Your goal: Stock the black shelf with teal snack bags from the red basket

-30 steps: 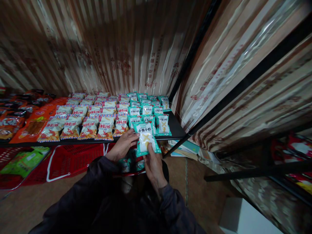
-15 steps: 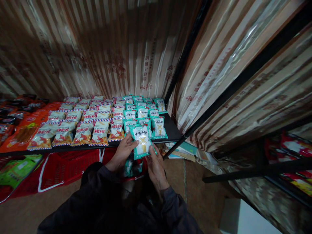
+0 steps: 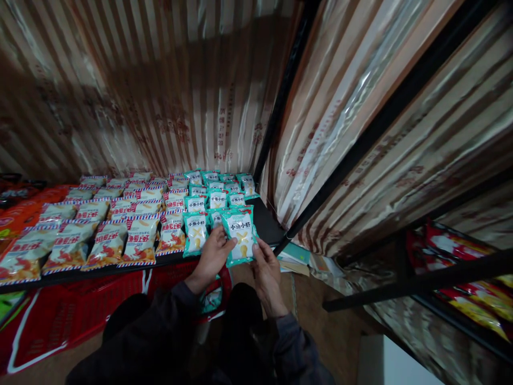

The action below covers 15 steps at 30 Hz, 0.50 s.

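Observation:
A teal-and-white snack bag (image 3: 241,238) with yellow shapes on its front is held upright at the right front of the display. My left hand (image 3: 214,254) grips its left side, thumb on the front. On the lower right edge, the fingers of my right hand (image 3: 267,267) are closed. Right behind it stand several matching teal bags (image 3: 196,231) in rows on a black shelf (image 3: 266,216); the held bag hides part of them. To their left sit rows of white-and-orange snack bags (image 3: 138,240) with striped edges.
Below the shelf lie a red basket (image 3: 80,307) with a white handle and a teal packet (image 3: 211,299). A black shelf post (image 3: 316,214) slants across the right. Beyond it are red and yellow packs (image 3: 468,278). A white box (image 3: 393,361) stands on the floor.
The view has shifted to the right, so the shelf goods sit further left. The held bag has moved rightward along the display, in front of the right-hand teal bag, with both hands still on it.

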### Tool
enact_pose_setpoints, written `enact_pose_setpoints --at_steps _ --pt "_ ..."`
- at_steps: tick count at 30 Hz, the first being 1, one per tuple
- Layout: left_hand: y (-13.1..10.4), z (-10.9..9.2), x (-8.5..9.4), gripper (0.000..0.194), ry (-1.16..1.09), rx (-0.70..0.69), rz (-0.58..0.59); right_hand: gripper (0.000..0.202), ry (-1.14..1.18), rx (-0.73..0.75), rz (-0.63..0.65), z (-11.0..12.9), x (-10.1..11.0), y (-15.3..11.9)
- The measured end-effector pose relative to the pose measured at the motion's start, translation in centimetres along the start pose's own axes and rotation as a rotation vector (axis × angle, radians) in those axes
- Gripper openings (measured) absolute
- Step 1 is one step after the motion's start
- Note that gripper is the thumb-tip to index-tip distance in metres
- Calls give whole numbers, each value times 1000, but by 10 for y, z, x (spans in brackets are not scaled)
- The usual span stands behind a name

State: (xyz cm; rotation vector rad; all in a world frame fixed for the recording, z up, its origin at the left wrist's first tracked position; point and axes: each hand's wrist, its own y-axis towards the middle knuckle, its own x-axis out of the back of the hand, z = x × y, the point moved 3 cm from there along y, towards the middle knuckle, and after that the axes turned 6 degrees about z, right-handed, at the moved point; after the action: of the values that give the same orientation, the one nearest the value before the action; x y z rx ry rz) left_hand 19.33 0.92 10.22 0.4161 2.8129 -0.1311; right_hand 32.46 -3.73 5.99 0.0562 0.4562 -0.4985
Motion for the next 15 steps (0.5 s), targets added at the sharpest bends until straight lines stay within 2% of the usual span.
enact_pose_setpoints --at_steps 7,15 --pt "49 -8 -40 33 136 -12 10 43 -69 140 16 33 12 52" --pt "107 -18 -71 26 307 -30 -7 47 -202 228 -42 39 29 119"
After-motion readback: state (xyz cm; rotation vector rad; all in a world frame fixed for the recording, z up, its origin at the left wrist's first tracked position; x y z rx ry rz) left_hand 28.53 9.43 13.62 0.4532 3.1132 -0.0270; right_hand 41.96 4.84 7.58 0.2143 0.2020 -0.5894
